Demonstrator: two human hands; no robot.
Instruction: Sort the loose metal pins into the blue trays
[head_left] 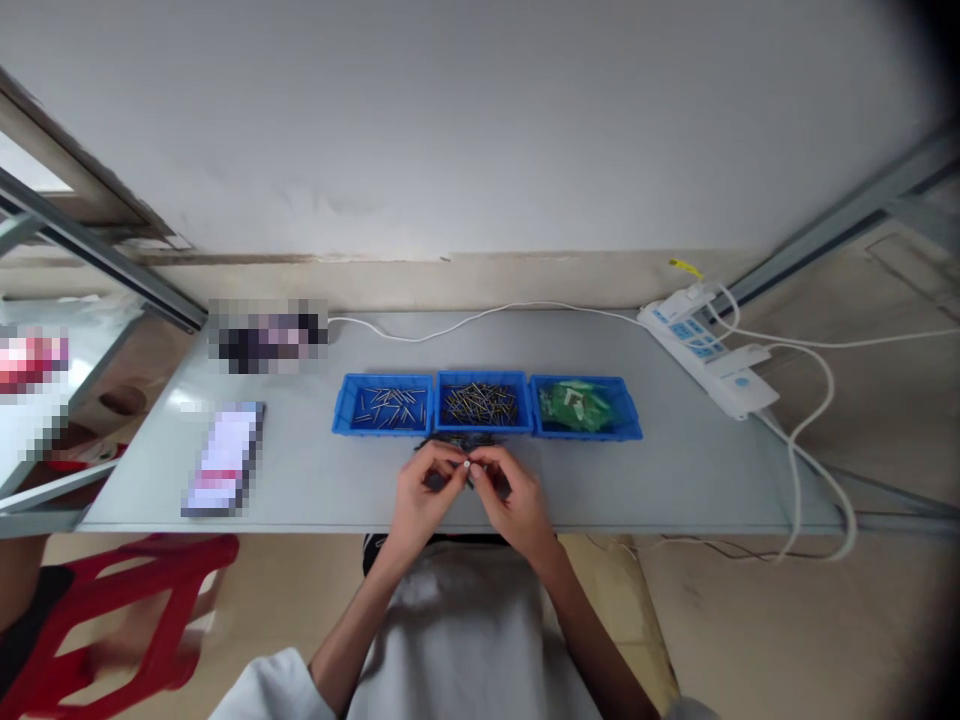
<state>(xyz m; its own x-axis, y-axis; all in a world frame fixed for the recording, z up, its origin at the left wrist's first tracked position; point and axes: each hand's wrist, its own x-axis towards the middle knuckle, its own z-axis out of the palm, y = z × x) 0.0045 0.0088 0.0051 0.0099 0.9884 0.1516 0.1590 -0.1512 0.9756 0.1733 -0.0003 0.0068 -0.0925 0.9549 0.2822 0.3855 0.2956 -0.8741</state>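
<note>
My left hand and my right hand meet just in front of the middle bin, fingertips pinched together. Between them is a small part with a round white end; its kind is too small to make out. Behind my fingers, a pile of thin dark pieces lies on the table, partly hidden. The left blue bin holds loose thin silvery pins. Many darker, brassy pins fill the middle blue bin. In the right blue bin is a green plastic bag with small white pieces.
A grey table stands against the wall. To the left lie a phone and a blurred dark object. A white power strip with cables is at the right. A red stool stands below left, beside another person's leg.
</note>
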